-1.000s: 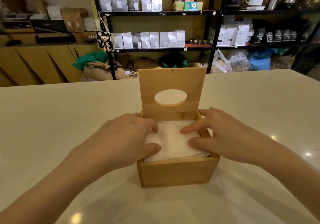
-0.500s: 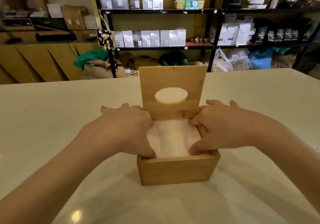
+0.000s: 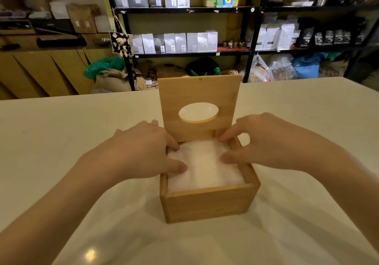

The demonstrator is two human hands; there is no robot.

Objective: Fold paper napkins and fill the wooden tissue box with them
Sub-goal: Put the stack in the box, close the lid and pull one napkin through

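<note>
A square wooden tissue box [image 3: 207, 204] stands on the white table in front of me. Its hinged lid [image 3: 199, 92] stands upright at the back and has an oval hole. White folded napkins [image 3: 205, 168] fill the box almost to the rim. My left hand [image 3: 141, 151] rests over the box's left wall, its thumb and fingertips pressing on the napkins. My right hand [image 3: 264, 141] lies over the right wall, its fingers spread and touching the napkins near the back right corner. Neither hand grips anything.
The white table [image 3: 61, 141] stretches to both sides and to a far edge behind the box. Beyond it stand black shelves [image 3: 184, 53] with white and dark bags, kettles at the top right, and sacks on the floor.
Both hands have shifted back along the box's side walls and their thumbs have left the front corners. The napkins have sunk below the rim compared with a second ago.
</note>
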